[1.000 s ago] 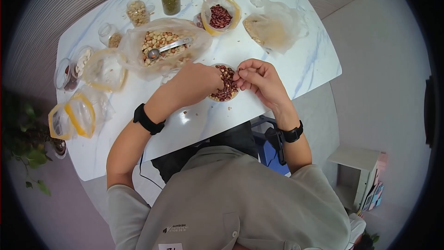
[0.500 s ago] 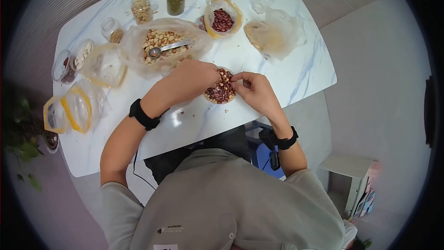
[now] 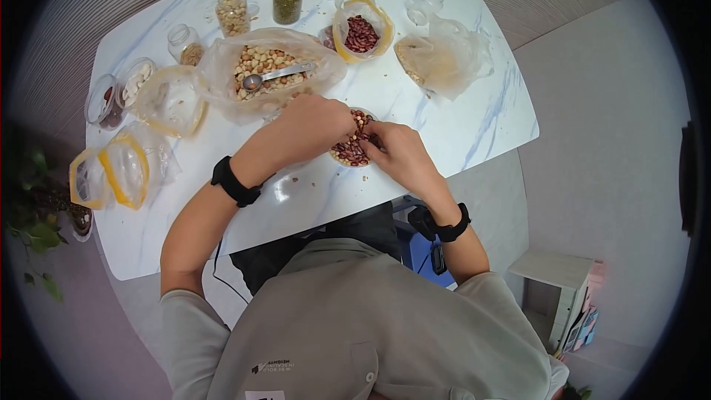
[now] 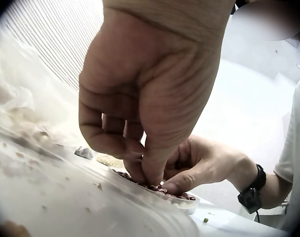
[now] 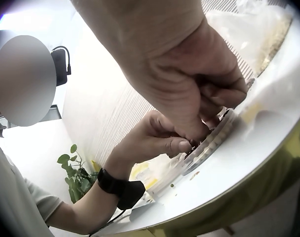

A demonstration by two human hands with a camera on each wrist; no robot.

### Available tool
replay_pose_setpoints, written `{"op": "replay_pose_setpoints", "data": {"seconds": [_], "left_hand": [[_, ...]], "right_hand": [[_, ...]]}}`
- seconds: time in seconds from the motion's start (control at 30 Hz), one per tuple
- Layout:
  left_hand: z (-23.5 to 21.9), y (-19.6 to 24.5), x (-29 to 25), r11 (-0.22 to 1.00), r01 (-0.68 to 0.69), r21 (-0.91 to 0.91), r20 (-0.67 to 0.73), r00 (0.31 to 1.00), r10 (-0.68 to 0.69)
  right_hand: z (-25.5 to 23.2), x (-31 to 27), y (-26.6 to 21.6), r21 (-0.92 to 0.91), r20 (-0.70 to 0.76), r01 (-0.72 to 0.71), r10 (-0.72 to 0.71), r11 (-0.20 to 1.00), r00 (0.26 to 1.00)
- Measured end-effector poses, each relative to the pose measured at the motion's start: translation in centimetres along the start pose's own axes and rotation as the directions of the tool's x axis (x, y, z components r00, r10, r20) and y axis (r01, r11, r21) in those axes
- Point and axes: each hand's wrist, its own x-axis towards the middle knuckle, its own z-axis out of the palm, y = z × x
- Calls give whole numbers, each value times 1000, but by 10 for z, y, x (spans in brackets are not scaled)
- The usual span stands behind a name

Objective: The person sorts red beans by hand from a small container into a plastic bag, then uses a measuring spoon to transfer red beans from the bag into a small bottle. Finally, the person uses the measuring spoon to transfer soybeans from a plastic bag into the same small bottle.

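Observation:
A shallow round dish [image 3: 354, 164] holds red kidney beans [image 3: 351, 151] mixed with paler beans. Over its left side, my left hand [image 3: 318, 127] points down, thumb and forefinger close together with their tips among the beans. From the right, my right hand [image 3: 404, 154] reaches in, its thumb touching the beans [image 4: 192, 198] in the left wrist view. Its other fingers are bent. Both hands' fingertips are partly hidden in the dish, and I cannot tell whether either pinches a bean. The dish's pale side [image 5: 220, 140] shows in the right wrist view.
Behind the hands lies an open plastic bag [image 3: 211, 89] of pale nuts with a measuring spoon [image 3: 289, 71] on top. A bag of red beans [image 3: 361, 34], jars [image 3: 287, 1] and a cloudy bag [image 3: 452, 59] stand farther back. Yellow-edged bags [image 3: 126, 172] lie left. Crumbs dot the table.
The right hand was raised at the dish's right edge with fingertips together; it has moved left and its fingertips are now down in the beans. The left hand stays over the dish.

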Motion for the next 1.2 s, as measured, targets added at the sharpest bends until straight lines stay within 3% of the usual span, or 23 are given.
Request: {"op": "replay_pose_setpoints", "data": {"seconds": [0.27, 0.37, 0.47, 0.53, 0.57, 0.67, 0.77, 0.87, 0.97, 1.07, 1.2], "left_hand": [[2, 1, 0, 999, 16, -28, -14, 1000, -16], [2, 0, 0, 999, 24, -23, -23, 999, -25], [-1, -1, 0, 999, 40, -17, -34, 999, -41], [-3, -1, 2, 999, 44, -24, -40, 998, -45], [-4, 0, 2, 999, 42, -31, -43, 998, -43], [-5, 1, 3, 997, 49, -56, -84, 995, -54], [-8, 3, 4, 995, 16, -103, -196, 980, -36], [-16, 10, 6, 989, -7, -145, -262, 965, -31], [-27, 23, 6, 978, -13, -206, -315, 948, -53], [-32, 29, 5, 978, -49, -204, -354, 935, -27], [-39, 31, 3, 978, -73, -195, -323, 946, 6]], "right_hand": [[7, 1, 11, 17, -20, 86, -86, 996, 996], [2, 1, 9, 81, -15, 50, -49, 995, 999], [-12, 3, 6, 170, 100, -111, 95, 979, 990], [-4, 7, 20, 418, 79, -97, 70, 903, 994], [0, 9, 26, 532, 66, -85, 58, 843, 996], [-8, 10, 22, 745, 175, -230, 149, 626, 973], [-10, 13, 37, 961, 260, -261, 21, 96, 965], [-12, 19, 42, 940, 272, -287, -105, -183, 957], [-3, 19, 29, 874, 299, -299, -63, -384, 952], [5, 20, 15, 768, 330, -329, -100, -550, 939], [17, 20, 12, 647, 275, -348, -217, -679, 936]]}}
